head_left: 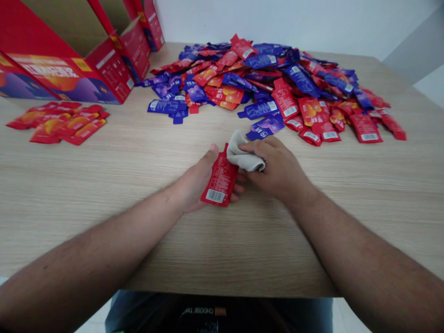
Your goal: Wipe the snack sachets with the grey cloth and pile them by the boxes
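A red sachet (pixel 221 180) lies across the palm of my left hand (pixel 199 185), its barcode side facing up and its narrow neck pointing away from me. The left thumb rests along the sachet's edge, and the other fingers pass beneath it. My right hand (pixel 277 169) pinches a folded pale grey cloth (pixel 243 155). The cloth touches the sachet's upper right part near the neck. Just beyond the right hand a purple sachet (pixel 265 126) lies on the table, at the near edge of a large mixed pile of red and purple sachets (pixel 256 88).
Several red sachets (pixel 62 122) are laid overlapping in a group at the left. Behind them stand red and purple open-topped cardboard boxes (pixel 104 69). A white wall (pixel 277 23) rises behind the pile. The wooden table's (pixel 236 263) front edge is close to my body.
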The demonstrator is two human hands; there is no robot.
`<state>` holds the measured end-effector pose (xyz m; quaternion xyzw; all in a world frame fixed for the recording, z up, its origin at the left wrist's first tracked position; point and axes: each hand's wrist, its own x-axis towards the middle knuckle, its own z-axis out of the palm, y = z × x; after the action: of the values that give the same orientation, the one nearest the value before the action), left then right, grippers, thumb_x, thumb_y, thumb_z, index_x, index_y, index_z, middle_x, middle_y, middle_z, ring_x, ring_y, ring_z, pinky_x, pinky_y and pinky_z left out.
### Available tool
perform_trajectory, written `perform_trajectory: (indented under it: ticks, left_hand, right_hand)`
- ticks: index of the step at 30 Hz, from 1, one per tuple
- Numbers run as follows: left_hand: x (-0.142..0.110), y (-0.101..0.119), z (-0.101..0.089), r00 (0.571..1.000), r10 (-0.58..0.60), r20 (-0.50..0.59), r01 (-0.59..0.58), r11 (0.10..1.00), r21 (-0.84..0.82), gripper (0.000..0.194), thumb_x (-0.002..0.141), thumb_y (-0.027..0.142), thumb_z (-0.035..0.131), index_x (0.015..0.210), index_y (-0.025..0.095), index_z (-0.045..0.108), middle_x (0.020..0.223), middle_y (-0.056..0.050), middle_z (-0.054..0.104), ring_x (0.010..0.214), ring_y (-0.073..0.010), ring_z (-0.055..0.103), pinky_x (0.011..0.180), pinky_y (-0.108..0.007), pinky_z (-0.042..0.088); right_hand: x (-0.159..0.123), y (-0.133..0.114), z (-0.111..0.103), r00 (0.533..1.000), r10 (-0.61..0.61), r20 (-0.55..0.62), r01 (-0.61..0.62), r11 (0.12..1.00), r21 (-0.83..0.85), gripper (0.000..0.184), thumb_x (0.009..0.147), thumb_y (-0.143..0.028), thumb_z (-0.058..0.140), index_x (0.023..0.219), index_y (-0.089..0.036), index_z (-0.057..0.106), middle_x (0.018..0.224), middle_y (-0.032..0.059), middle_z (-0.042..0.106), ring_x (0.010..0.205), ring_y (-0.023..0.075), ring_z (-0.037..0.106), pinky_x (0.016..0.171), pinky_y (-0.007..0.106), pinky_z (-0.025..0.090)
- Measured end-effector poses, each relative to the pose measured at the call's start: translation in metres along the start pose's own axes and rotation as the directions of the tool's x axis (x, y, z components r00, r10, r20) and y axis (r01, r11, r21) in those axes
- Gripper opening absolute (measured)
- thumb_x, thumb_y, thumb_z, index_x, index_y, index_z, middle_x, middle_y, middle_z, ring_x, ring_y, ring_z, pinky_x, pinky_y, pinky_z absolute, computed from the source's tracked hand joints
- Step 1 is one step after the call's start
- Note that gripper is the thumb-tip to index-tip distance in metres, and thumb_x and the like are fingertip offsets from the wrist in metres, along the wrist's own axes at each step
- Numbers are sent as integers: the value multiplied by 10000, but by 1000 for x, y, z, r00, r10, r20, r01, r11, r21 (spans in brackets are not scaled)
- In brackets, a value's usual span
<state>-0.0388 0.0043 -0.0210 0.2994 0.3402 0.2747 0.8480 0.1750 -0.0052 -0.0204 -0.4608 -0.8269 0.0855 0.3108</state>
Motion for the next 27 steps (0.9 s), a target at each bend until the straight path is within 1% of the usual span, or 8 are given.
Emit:
perform_trajectory:
  ticks: [2,5,10,15,19,23,25,27]
  left_hand:
    - [0,-1,-2,1000,6,-6,-6,1000,12,788,1093,754,296,1241,115,732,936,-170,808,754,-247,790,680,-355,660]
    - [0,-2,-3,999,48,-12,-48,999,14,732,1095,740,341,1325,147,704,951,-147,813,723,-230,778,657,-339,650]
    - [0,-2,0,1000,5,8,-5,999,39,804,1098,747,271,1158,98,742,931,-184,803,757,-247,786,704,-364,662]
    - [0,-2,4,995,93,-18,-93,996,3,677,1135,662,291,1267,150,715,918,-128,808,719,-217,770,657,-326,642]
    - [-1,-1,1,1000,7,-6,-6,1000,21,786,1104,735,268,1154,112,744,910,-172,804,745,-240,783,688,-353,664]
    - [0,-2,-1,999,28,-29,-28,1000,-5,740,1094,736,338,1266,134,733,905,-157,808,688,-232,768,658,-353,656]
    - [2,-2,-1,999,21,-40,-21,1000,-9,747,1104,724,306,1295,137,727,907,-161,808,681,-235,767,641,-353,651]
    - [3,-1,-1,999,6,-34,-6,1000,-6,785,1111,715,246,1281,123,733,888,-172,803,687,-244,771,644,-359,653]
  right_hand:
    - [0,2,1,1000,-9,14,9,1000,11,455,841,-172,760,1293,-213,756,1106,111,750,1041,305,683,907,450,589]
    - [0,0,3,996,-57,68,53,997,50,467,845,-221,783,1311,-230,761,1177,121,734,1017,287,685,861,423,589]
    - [1,2,1,1000,17,-12,-17,1000,23,468,816,-158,740,1280,-211,757,1113,101,778,1061,316,687,943,472,578]
    - [-2,-5,2,993,-61,105,52,995,87,490,843,-240,789,1331,-221,758,1189,128,727,1021,287,678,858,421,578]
    - [-1,1,3,999,32,13,-32,999,39,454,834,-187,756,1288,-205,761,1111,120,763,1053,312,679,924,459,577]
    - [-1,2,6,998,-39,47,35,996,78,461,855,-245,766,1311,-187,763,1126,137,746,1008,298,681,860,438,582]
    - [-1,2,8,996,-59,60,53,994,98,446,868,-259,765,1311,-209,761,1121,124,752,1012,295,683,862,437,583]
    - [0,4,10,998,-39,41,35,995,92,425,867,-244,762,1292,-237,759,1124,103,777,1040,302,692,909,462,582]
